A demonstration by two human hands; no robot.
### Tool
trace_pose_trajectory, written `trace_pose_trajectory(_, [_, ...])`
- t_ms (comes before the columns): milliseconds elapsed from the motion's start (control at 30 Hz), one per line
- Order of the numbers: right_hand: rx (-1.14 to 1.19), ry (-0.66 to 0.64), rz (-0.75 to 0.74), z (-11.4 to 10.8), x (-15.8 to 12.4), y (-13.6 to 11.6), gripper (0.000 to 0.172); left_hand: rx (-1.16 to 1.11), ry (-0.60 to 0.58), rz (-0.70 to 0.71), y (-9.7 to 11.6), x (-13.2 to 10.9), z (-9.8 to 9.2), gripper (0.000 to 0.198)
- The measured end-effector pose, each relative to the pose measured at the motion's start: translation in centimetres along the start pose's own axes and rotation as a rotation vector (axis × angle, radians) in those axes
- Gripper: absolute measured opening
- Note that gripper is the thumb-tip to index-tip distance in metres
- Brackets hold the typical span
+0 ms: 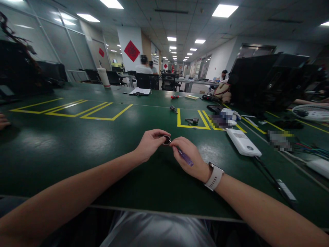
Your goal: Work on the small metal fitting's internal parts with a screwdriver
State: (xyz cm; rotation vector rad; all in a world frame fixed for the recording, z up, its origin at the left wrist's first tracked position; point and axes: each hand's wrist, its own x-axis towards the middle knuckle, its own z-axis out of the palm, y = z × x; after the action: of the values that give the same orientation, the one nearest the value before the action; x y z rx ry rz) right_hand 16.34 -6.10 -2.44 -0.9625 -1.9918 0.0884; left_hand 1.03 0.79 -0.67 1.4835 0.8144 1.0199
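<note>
My left hand (152, 144) grips a small round dark part with a light rim (167, 140) between thumb and fingers, above the green table. In my right hand (189, 156) is a screwdriver with a clear purple handle (185, 158). Its metal shaft points left and its tip meets the round part; whether it sits inside or only touches the rim I cannot tell. A dark metal piece with a thin stem (192, 120) lies beyond my right hand, inside a yellow taped box. Another small dark piece (173, 109) rests just behind it.
A red-handled screwdriver (174, 97) and a clipboard with paper (139, 91) lie farther back. To the right are a white power bank (243, 142) with a black cable and loose wires. A white bottle (104, 77) stands at the back left. Another person's hand (3, 121) shows at the left edge.
</note>
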Motion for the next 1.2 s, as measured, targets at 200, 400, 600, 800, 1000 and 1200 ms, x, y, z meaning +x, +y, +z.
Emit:
trace_pose_trajectory(200, [-0.032,-0.03,0.016,0.0,0.1,-0.3,0.018,0.011,0.003,-0.011,-0.1,0.0,0.1,0.013])
trace_pose_trajectory(400, [0.04,0.071,0.1,0.0,0.2,-0.1,0.014,0.073,-0.068,0.017,-1.0,0.8,-0.5,0.032])
trace_pose_trajectory(600, [0.213,0.108,0.377,-0.3,0.5,0.0,0.012,0.663,-0.135,0.25,-1.7,2.0,-2.2,0.039])
trace_pose_trajectory(800, [0.547,0.051,0.502,-0.4,0.4,0.3,0.017,1.032,-0.153,0.399,-1.8,2.2,-2.5,0.03])
trace_pose_trajectory(1000, [0.701,0.02,0.453,-0.3,0.2,0.3,0.023,1.021,-0.193,0.484,-2.3,2.7,-2.7,0.02])
trace_pose_trajectory(1200, [0.614,-0.019,0.444,-0.2,0.2,-0.2,0.016,0.813,-0.213,0.392,-2.7,2.5,-2.4,0.011])
